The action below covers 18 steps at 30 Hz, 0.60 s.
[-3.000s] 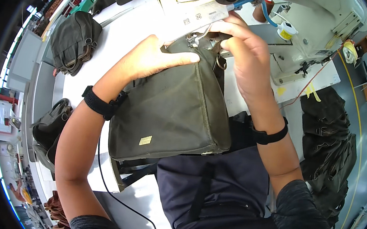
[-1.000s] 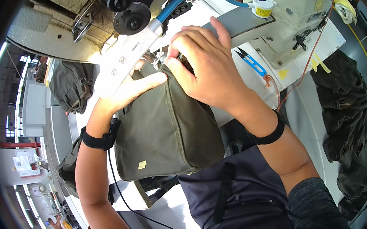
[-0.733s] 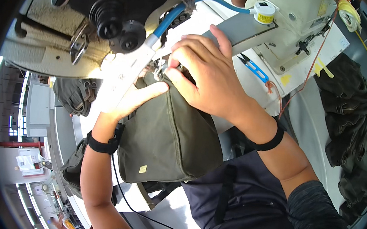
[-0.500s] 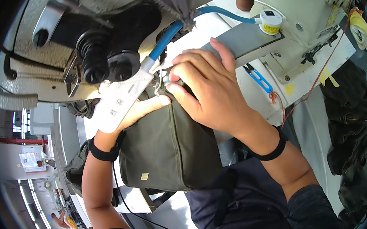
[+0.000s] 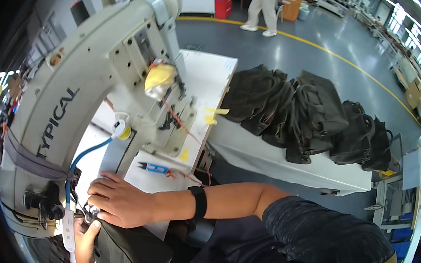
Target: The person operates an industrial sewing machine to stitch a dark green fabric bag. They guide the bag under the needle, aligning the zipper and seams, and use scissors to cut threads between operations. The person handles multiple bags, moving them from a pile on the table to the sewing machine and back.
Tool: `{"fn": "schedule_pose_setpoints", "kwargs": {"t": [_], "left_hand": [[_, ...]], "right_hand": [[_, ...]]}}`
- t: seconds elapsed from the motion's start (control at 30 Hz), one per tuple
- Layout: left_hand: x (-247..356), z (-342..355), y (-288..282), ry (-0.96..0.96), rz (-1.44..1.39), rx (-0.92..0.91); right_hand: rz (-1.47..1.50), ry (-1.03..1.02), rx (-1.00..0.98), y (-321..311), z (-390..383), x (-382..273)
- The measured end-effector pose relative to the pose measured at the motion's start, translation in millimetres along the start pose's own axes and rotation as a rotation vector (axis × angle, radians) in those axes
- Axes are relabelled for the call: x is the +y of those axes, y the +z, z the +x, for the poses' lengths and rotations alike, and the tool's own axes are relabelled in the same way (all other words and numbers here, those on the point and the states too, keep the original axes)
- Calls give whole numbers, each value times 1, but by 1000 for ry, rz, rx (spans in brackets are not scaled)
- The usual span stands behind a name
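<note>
A dark olive fabric bag lies under the needle area of a large industrial sewing machine, at the lower left. My left hand grips the bag's edge, thumb on top and its fingers mostly hidden behind the cloth. Just beyond, my right hand has bent fingers close to the presser foot, with thumb and forefinger closed on the bag's top edge. A white lamp on a blue flexible neck hangs beside my left hand and partly covers it. The stitching point is hidden by my fingers.
Blue thread snips lie on the white machine table, tied to an orange cord. Several dark bags are heaped on a white-covered table at the right. Farther off, a person stands near a red cabinet.
My view has swung up and to the right, bringing in the whole machine, the bag heap and the floor. Both hands stay on the bag by the needle.
</note>
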<state>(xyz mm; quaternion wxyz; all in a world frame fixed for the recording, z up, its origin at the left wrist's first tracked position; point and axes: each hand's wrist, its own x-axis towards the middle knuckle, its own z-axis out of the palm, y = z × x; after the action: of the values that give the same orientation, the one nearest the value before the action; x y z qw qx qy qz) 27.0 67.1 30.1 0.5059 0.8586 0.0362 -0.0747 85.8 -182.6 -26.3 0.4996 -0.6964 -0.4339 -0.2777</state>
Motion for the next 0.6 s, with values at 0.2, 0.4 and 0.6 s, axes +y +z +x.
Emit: {"fn": "schedule_pose_setpoints", "kwargs": {"t": [0.2, 0.4, 0.6], "left_hand": [[7, 8, 14, 0, -24, 60], [5, -12, -13, 126, 162, 130], [39, 22, 22, 677, 712, 115]], "right_hand": [[-184, -295, 68, -152, 25, -16], [-574, -453, 323, -280, 169, 26], [-1275, 450, -217, -407, 256, 124]]}}
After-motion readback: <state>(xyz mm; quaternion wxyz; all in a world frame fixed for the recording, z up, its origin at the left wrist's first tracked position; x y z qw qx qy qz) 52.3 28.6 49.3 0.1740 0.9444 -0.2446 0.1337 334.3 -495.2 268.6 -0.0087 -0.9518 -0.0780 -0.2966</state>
